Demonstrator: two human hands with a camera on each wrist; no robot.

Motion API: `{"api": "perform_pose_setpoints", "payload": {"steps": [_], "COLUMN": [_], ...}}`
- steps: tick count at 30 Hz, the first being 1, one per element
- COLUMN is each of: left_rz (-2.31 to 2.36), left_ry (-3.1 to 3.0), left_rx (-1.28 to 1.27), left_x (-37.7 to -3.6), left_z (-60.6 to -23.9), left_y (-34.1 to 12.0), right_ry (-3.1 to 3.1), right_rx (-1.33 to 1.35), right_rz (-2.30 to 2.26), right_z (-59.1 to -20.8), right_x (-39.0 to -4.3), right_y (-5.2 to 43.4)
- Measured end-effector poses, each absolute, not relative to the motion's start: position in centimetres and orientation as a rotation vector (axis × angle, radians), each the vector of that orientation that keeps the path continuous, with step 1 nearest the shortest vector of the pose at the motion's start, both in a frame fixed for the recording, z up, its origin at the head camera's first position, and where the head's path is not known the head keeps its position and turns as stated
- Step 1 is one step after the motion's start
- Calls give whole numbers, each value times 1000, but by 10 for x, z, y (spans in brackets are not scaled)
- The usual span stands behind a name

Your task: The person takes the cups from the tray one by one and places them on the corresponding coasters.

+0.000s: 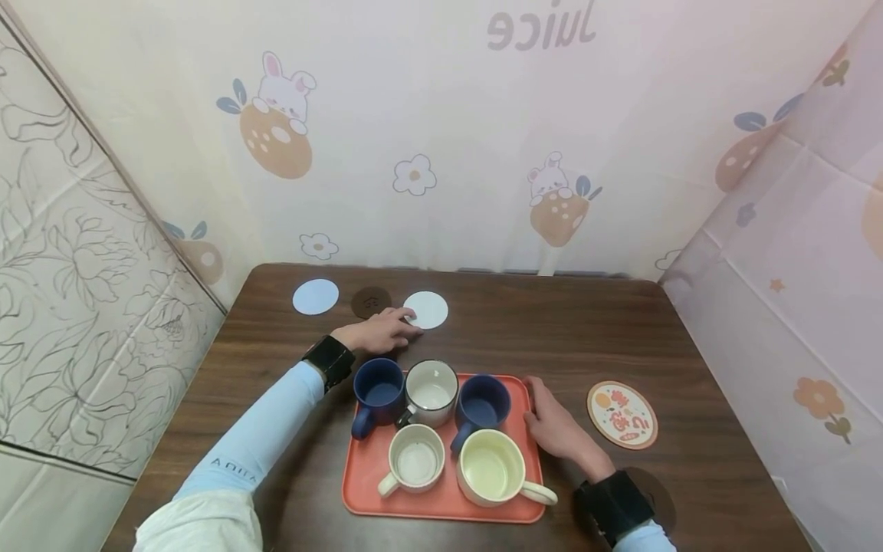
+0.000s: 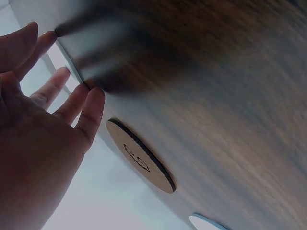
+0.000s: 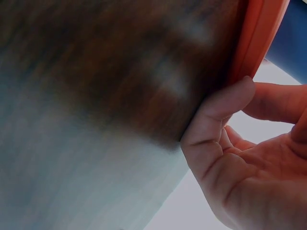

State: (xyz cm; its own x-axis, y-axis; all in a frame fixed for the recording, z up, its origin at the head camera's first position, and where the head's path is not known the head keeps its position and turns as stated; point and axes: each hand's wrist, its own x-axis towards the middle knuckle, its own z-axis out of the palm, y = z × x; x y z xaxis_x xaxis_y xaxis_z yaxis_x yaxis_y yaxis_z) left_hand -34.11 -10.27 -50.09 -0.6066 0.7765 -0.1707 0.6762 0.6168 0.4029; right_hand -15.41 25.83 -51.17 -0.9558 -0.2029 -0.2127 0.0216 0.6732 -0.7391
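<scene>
Left hand [image 1: 378, 331] stretched out flat, fingers [image 2: 72, 103] straight and released, tips touching the near edge of a white coaster [image 1: 425, 310] on the counter [image 1: 552, 330] — just left of those fingers a dark brown coaster [image 1: 370, 302], and further left a pale blue one [image 1: 316, 297]. Right hand [image 1: 555, 425] against the right rim of the orange tray [image 1: 441, 502], fingers curled loosely at the edge, thumb pressing it; a firm grasp cannot be told. Five mugs standing in the tray, none lifted out. To the right of that hand, a printed round coaster [image 1: 622, 414] lying apart — judged early: three coasters laid in a row, no mug set on any.
</scene>
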Motion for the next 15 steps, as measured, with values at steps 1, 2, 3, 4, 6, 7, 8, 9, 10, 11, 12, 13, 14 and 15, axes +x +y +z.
{"api": "perform_pose_setpoints", "payload": {"steps": [1,2,3,4,6,7,8,9,10,11,12,13,14,15], "left_rz": [430,434,436,442,445,445,437,430,423,415,407,399,397,397], "left_ry": [2515,2513,2512,2508,2505,2502,2501,2500,2500,2500,2500,2499,2496,2494], "left_rx": [1171,1171,1169,1160,1147,1132,1122,1114,1105,1104,1103,1103,1099,1096], "left_x": [-341,-341,-341,-341,-342,-342,-342,-343,-343,-344,-344,-345,-345,-346], "left_z": [-501,-500,-500,-500,-498,-497,-497,-496,-496,-496,-495,-495,-495,-494], "left_y": [-103,-102,-102,-102,-100,-99,-99,-98,-97,-96,-95,-93,-92,-90], "right_ry": [2611,2611,2611,2611,2612,2621,2628,2638,2646,2646,2649,2647,2641,2635], "right_rx": [-151,-149,-146,-143,-140,-146,-152,-164,-176,-173,-176,-173,-170,-163], "right_rz": [-1158,-1157,-1155,-1152,-1151,-1146,-1141,-1137,-1131,-1133,-1133,-1134,-1135,-1139], "right_z": [-512,-512,-512,-512,-512,-513,-513,-512,-512,-512,-512,-512,-512,-511], "right_x": [-154,-154,-155,-155,-155,-156,-156,-156,-156,-156,-156,-156,-155,-155], "right_y": [258,258,258,258,258,258,258,258,258,258,258,259,259,259]}}
